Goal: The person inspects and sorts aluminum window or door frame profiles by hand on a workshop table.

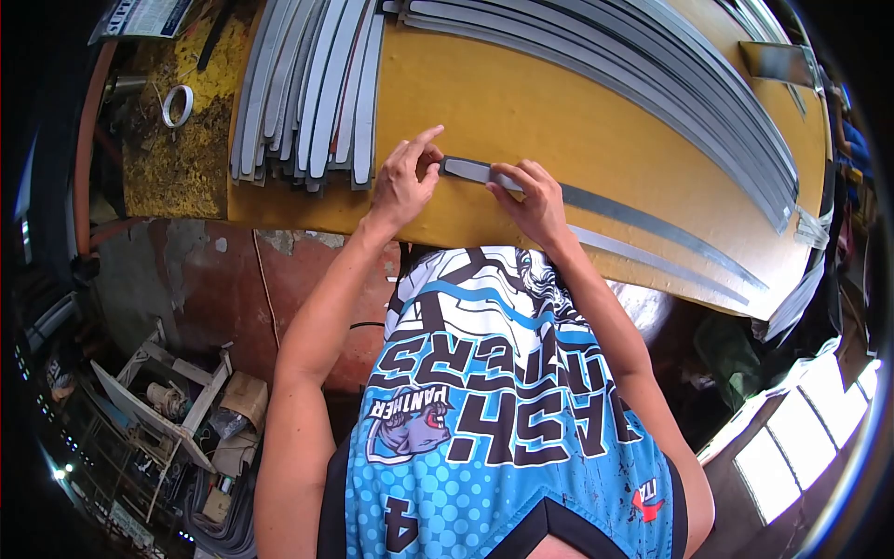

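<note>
A long grey curved strip [615, 212] lies on the yellow worktable [521, 102], running from the middle toward the right edge. My left hand [407, 177] pinches the strip's near left end with fingertips. My right hand [533, 197] presses down on the same strip a little further along, fingers curled over it. A second similar strip [652, 259] lies just below it, closer to the table's front edge.
A stack of grey strips [312, 88] sits at the back left of the table, and a larger fanned pile [670, 84] sweeps across the back right. A roll of tape [177, 105] lies on a stained surface left. Cluttered floor and frames are below left.
</note>
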Action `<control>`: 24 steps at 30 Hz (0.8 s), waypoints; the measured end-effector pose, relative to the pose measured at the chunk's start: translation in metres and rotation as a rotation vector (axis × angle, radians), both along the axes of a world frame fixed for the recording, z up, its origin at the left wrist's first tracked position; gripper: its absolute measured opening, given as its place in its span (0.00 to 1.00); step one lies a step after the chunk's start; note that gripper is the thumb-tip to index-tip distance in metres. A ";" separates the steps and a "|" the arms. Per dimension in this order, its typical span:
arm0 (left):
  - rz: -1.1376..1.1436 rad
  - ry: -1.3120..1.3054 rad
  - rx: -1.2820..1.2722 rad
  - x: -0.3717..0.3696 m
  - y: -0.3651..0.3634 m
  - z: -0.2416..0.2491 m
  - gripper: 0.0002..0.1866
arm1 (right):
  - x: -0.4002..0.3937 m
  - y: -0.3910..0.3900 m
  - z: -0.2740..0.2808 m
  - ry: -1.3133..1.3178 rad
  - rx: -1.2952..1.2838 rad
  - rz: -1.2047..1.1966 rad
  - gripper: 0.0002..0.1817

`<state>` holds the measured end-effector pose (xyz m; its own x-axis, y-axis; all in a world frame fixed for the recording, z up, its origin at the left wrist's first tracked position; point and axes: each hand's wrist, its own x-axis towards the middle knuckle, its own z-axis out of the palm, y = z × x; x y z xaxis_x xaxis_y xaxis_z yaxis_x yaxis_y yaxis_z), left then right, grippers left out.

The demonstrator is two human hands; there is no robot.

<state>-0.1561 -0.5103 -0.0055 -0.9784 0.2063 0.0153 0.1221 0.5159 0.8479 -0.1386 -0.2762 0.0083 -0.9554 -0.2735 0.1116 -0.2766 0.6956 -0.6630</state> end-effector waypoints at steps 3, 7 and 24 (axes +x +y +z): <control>-0.005 -0.011 -0.018 0.000 0.000 0.004 0.29 | 0.000 0.000 0.000 0.005 0.020 0.004 0.12; -0.029 0.029 -0.058 -0.001 -0.001 0.004 0.25 | -0.001 -0.001 -0.001 0.007 0.032 0.010 0.12; -0.034 0.080 -0.048 -0.002 0.001 0.004 0.15 | -0.001 -0.002 -0.004 0.017 0.053 0.000 0.12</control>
